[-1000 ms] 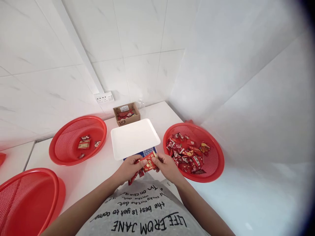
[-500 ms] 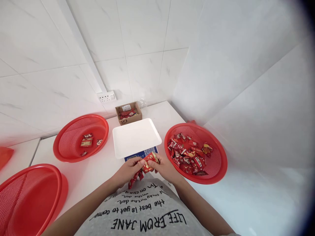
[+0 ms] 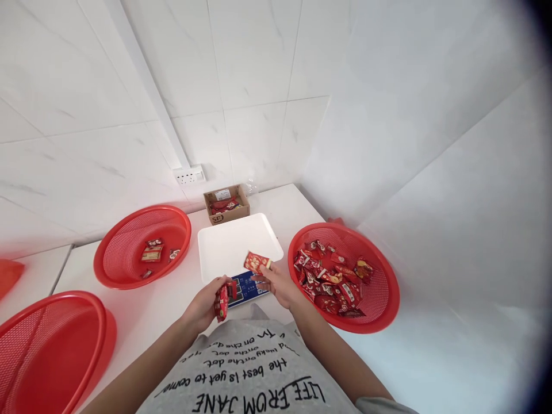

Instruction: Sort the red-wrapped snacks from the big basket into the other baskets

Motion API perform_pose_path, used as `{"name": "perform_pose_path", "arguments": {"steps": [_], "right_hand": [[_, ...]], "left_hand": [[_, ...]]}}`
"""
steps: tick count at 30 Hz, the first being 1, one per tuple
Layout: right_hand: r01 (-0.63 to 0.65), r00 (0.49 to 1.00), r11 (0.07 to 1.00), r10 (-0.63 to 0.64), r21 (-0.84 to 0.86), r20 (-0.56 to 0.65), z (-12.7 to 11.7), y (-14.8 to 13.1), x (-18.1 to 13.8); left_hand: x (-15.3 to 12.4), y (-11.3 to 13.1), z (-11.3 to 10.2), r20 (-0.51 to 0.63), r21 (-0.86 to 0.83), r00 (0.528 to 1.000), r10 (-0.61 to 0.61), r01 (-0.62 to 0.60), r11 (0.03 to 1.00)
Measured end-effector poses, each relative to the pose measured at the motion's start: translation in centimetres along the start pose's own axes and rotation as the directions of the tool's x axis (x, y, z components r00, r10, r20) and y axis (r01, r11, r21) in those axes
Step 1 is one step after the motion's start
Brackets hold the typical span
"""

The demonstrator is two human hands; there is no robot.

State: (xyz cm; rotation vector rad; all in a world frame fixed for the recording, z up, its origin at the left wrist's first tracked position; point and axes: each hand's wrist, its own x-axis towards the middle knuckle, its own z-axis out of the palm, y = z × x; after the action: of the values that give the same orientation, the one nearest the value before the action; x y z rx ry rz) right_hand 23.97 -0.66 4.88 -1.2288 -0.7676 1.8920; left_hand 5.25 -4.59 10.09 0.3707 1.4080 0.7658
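Observation:
My left hand point(image 3: 206, 305) is closed around red snack packets point(image 3: 221, 303), low in front of the scale; how many it holds is partly hidden by the fingers. Between the thumb and fingers of my right hand point(image 3: 279, 283) is a single red and gold snack packet point(image 3: 257, 262), raised over the near right part of the scale's white tray point(image 3: 233, 241). Below the tray shows the scale's blue control panel point(image 3: 248, 289), with my right fingers covering part of its keys. The white tray has nothing lying on it.
A red mesh basket point(image 3: 392, 287) with many red-wrapped snacks stands on the right. Another red basket point(image 3: 101, 259) at left holds several packets. A red basket point(image 3: 103, 322) sits nearer at lower left. Behind the scale is a cardboard box point(image 3: 233, 215) of packets, below a wall socket point(image 3: 188, 175).
My hands have moved apart. The right one has carried the red and gold packet up over the tray edge, while the left has drawn left with the other packets.

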Motion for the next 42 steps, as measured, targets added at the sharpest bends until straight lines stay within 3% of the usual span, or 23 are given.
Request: {"name": "perform_pose_path", "arguments": {"steps": [2, 5, 9, 12, 15, 17, 21, 24, 27, 31, 35, 38, 42], "right_hand": [[-0.045, 0.996, 0.999, 0.043, 0.028, 0.075, 0.7, -0.7, 0.0], [-0.082, 0.988, 0.992, 0.094, -0.099, 0.121, 1.3, -0.4, -0.6], [0.004, 0.972, 0.965, 0.057, -0.261, 0.227, 0.9, 1.6, -1.1], [0.167, 0.986, 0.924, -0.153, -0.345, 0.069, -1.2, 2.1, -0.8], [0.19, 0.925, 0.812, -0.337, -0.551, -0.177, -5.4, 1.1, -0.6], [0.115, 0.915, 0.773, -0.327, -0.624, -0.237, -8.7, 0.5, -1.0], [-0.052, 0.966, 0.69, -0.149, -0.722, -0.211, -13.2, 1.1, -1.9], [-0.11, 0.975, 0.606, -0.089, -0.788, -0.205, -14.3, 2.0, -1.7], [-0.136, 0.945, 0.536, -0.181, -0.833, -0.271, -14.7, 1.5, -0.6], [-0.282, 0.827, 0.476, -0.32, -0.833, -0.462, -16.4, -0.3, 0.6], [-0.465, 0.74, 0.471, -0.258, -0.75, -0.621, -18.8, -0.3, 0.5], [-0.518, 0.74, 0.453, -0.187, -0.725, -0.646, -19.7, 1.3, -0.2], [-0.473, 0.744, 0.468, -0.242, -0.747, -0.622, -19.7, 2.6, -0.9]], "left_hand": [[-0.1, 0.0, -0.1, -0.01, -0.058, 1.0, -0.014, 0.013, 0.998], [-0.4, -0.2, 0.1, 0.012, -0.078, 1.0, -0.016, 0.017, 0.997], [-0.6, -0.6, 0.2, 0.085, -0.025, 0.996, 0.002, 0.0, 1.0], [-0.6, -0.7, 0.1, 0.091, 0.002, 0.996, 0.01, -0.01, 1.0], [-0.3, -0.9, -0.1, 0.099, 0.019, 0.995, -0.003, 0.001, 1.0], [0.0, -1.1, -0.2, 0.117, 0.047, 0.993, -0.02, 0.015, 0.999], [0.4, -1.4, -0.4, 0.145, 0.081, 0.989, -0.028, 0.016, 0.997], [0.5, -1.5, -0.4, 0.159, 0.11, 0.986, -0.047, 0.029, 0.994], [0.5, -1.5, -0.4, 0.162, 0.119, 0.985, -0.06, 0.041, 0.992], [0.3, -1.3, -0.5, 0.138, 0.086, 0.989, -0.044, 0.032, 0.996], [0.0, -1.3, -0.4, 0.114, 0.066, 0.991, -0.062, 0.055, 0.996], [-0.3, -1.4, -0.1, 0.081, 0.059, 0.992, -0.094, 0.089, 0.994], [0.0, -1.6, 0.2, 0.093, 0.055, 0.99, -0.102, 0.098, 0.994]]}}
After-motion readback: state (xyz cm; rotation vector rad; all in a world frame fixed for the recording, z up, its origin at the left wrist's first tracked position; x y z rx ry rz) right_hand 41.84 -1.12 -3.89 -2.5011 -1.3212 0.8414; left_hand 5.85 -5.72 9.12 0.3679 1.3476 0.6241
